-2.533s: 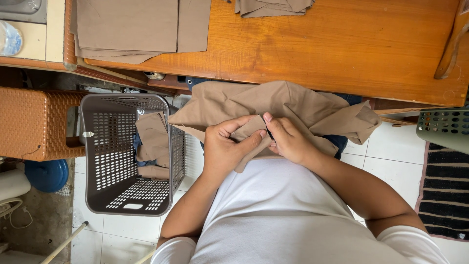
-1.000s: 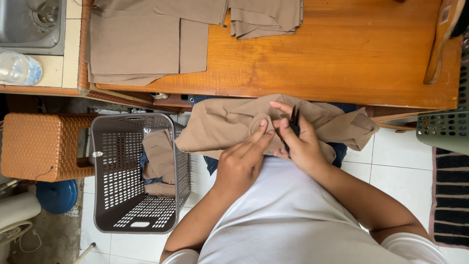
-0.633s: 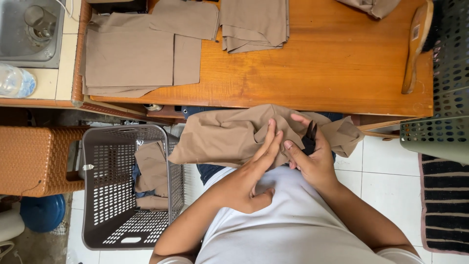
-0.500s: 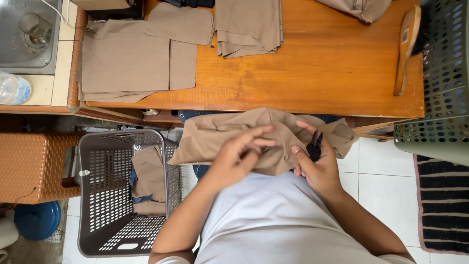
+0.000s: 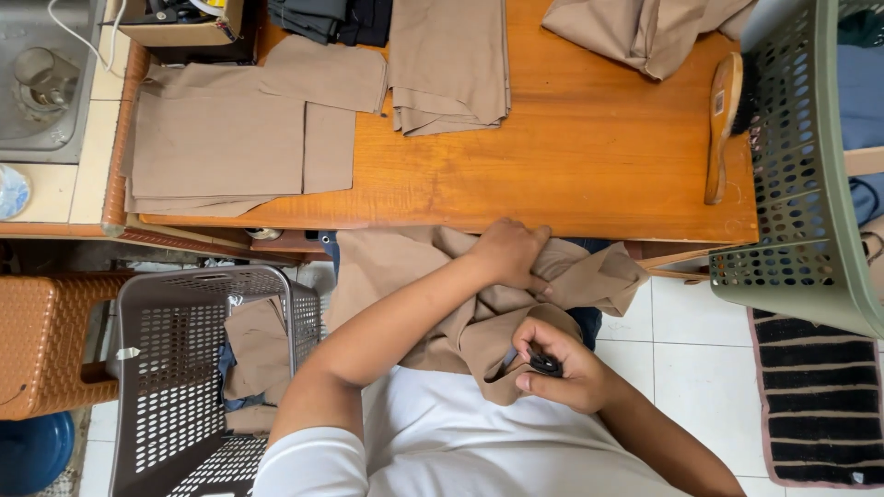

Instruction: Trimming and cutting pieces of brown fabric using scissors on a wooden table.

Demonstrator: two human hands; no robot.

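A crumpled tan garment [image 5: 433, 285] lies across my lap at the near edge of the wooden table [image 5: 589, 166]. My left hand [image 5: 508, 254] reaches forward and grips a fold of the garment near the table edge. My right hand [image 5: 560, 370] is closed on a small black tool [image 5: 545, 364] and pinches a lower fold of the same garment against my white shirt.
Flat tan cloth pieces [image 5: 230, 138] and a folded stack [image 5: 449, 64] lie on the table, with a wooden brush [image 5: 724, 120] at its right. A grey laundry basket [image 5: 184, 368] holding tan cloth stands at my left, a green basket [image 5: 810, 184] at right, an orange stool [image 5: 46, 340] far left.
My left hand has moved from my chest up to the garment near the table edge. My right hand has dropped lower, toward my body. The view has tilted further over the table.
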